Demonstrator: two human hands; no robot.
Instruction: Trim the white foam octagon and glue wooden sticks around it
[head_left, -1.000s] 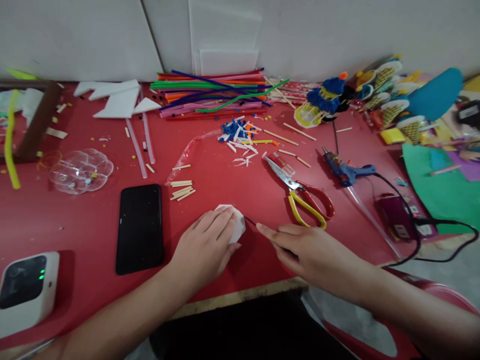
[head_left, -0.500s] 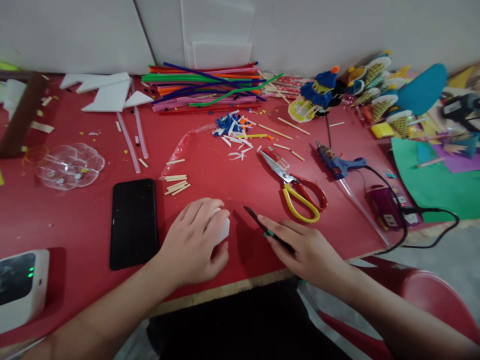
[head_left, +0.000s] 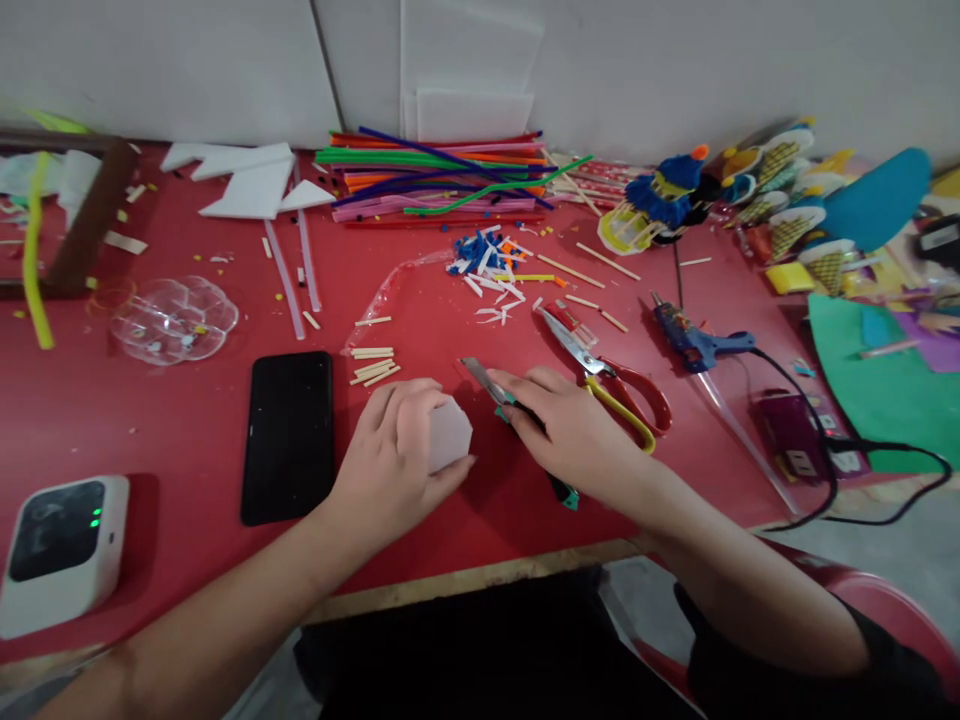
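My left hand (head_left: 397, 450) is closed around a small white many-sided piece (head_left: 449, 434), one flat face of which shows toward the right. Fingers cover the rest of it. In my right hand (head_left: 559, 425) is a utility knife (head_left: 499, 397), black and green, its blade out and pointing up and to the left. The blade is apart from the white piece. Scissors (head_left: 592, 365) with one red and one yellow handle lie just beyond my right hand. Short cut wooden sticks (head_left: 373, 366) rest beyond my left hand.
A black phone (head_left: 288, 437) lies left of my left hand. Farther back are pipe cleaners (head_left: 442, 170), white foam pieces (head_left: 251, 182) and blue and white scraps (head_left: 487, 262). A glue gun (head_left: 694, 340) with a cord lies right. A clear flower-shaped tray (head_left: 176, 320) stands left.
My right hand has raised the knife up and leftward, its blade now showing flat. The white piece has turned so more of its face shows. The view has shifted slightly left.
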